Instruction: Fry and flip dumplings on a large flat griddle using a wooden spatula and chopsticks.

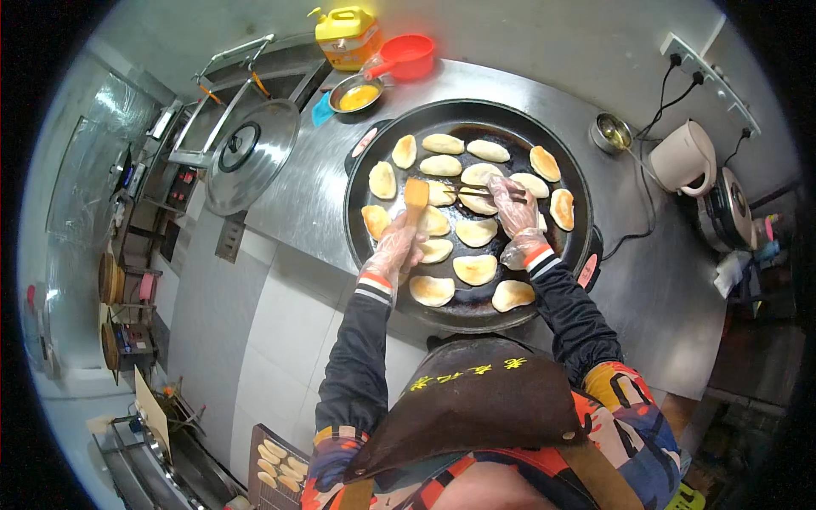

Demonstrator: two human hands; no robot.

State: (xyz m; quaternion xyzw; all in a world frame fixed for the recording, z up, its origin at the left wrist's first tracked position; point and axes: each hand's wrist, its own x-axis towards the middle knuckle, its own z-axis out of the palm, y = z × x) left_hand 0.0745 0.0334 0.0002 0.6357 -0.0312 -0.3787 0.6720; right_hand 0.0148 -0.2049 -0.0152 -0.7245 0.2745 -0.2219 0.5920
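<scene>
A large round black electric pan (468,109) holds several half-moon filled pastries, some pale and some browned. My left hand (396,245), in a clear plastic glove, grips a wooden spatula (417,194) over the pan's left half, its flat blade pointing away from me beside a pastry. My right hand (513,207), gloved the same way, holds dark chopsticks (468,190) that point left, with their tips at a pastry (440,193) near the middle. Another pale pastry (478,203) lies partly under the chopsticks and right hand. Browned pastries (432,291) lie at the near side.
Left of the pan, a glass lid (255,159) leans at the steel table's edge. Behind stand a metal bowl of yellow liquid (357,95), a red plastic dipper (408,57) and a yellow jug (347,38). To the right are a small metal cup (611,132), a kettle (682,156) and cords.
</scene>
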